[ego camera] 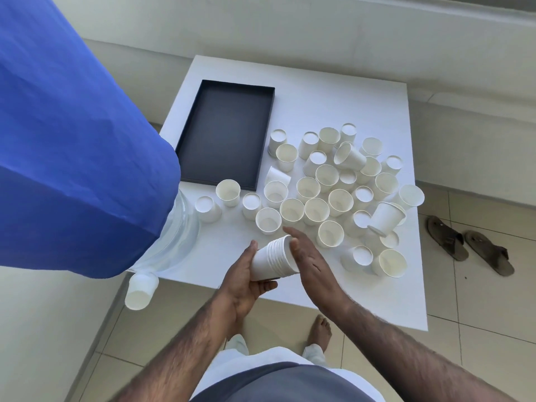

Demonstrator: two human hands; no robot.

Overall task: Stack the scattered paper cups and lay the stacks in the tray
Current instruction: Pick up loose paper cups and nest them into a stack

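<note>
The step in hand was stacking: over the table's [319, 91] near edge the left hand [243, 281] was wrapped around the base of a short stack of cups [274, 261] held on its side, while the right hand [311, 262], open and flat, pressed against its rims. The dark tray [268, 123] at the far left corner held nothing, and loose cups [319, 181] covered the table's right half, one cup [140, 290] lying off the near left corner. Next, I judge, another cup must be nested in.
</note>
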